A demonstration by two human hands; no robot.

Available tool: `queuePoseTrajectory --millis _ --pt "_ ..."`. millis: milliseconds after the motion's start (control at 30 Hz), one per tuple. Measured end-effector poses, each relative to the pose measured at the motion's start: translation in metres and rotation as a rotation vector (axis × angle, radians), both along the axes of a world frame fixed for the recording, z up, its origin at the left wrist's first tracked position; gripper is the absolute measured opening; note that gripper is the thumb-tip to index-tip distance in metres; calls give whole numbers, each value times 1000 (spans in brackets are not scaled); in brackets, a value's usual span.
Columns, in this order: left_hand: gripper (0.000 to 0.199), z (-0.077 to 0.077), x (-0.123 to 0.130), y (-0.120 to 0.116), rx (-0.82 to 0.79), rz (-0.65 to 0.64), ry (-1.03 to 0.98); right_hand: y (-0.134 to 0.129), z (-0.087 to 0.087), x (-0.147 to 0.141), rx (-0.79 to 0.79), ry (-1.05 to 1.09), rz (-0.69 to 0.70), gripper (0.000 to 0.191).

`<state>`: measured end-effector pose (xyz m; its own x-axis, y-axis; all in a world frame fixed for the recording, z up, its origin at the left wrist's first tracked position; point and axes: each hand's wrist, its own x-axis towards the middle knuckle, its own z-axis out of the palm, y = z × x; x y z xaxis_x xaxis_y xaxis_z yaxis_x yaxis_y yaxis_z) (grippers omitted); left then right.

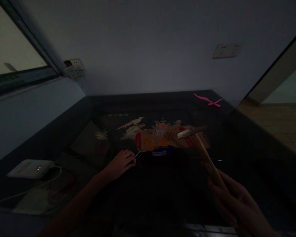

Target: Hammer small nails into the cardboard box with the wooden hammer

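Note:
My right hand is wrapped round the wooden handle of a hammer, whose metal head is raised over the right end of a patterned package with red bands. Close to the package's lower left corner, my left hand has its fingers pinched together on a thin, shiny metal piece. Below the package's middle a blue item with a white label shows in part. Another thin metal piece lies right of the hammer handle.
On the dark table a white device with a white cable lies at the left. A pink ribbon is at the back right. Walls with sockets stand behind, and a metal object shows at the bottom edge.

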<state>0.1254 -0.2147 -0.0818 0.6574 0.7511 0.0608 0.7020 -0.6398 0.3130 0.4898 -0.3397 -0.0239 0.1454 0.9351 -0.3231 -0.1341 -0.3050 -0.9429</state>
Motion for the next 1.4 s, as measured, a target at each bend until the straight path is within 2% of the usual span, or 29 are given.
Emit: queuePoseTrajectory --millis 100,200,367,467,567,667,800,933,1033,1167,1400 --pt "14 2 -3 -5 -50 41 -117 1 1 1 -2 7 5 66" --pt "13 11 -5 -10 -96 63 -264 4 1 1 -3 6 19 66" --pt "8 41 6 -16 -116 94 -418 9 2 -1 -19 11 24 70" --pt "6 59 17 -19 -170 165 -514 10 2 -4 -8 3 50 65" --pt "3 71 25 -19 -257 259 -661 11 2 -6 -11 20 62 61" --pt "5 77 30 -10 -296 322 -818 12 1 -7 -19 43 62 62" --pt "20 88 36 10 -262 378 -931 13 -1 -7 -2 79 84 64" --pt "32 99 56 33 -189 349 -993 15 -1 -7 14 87 125 65" --pt "35 102 79 51 -161 284 -1024 16 0 -8 8 63 143 65" --pt "30 94 106 70 -137 236 -1027 14 1 -11 15 25 92 63" --pt "11 75 119 80 -67 205 -897 11 7 -16 -5 44 -7 64"
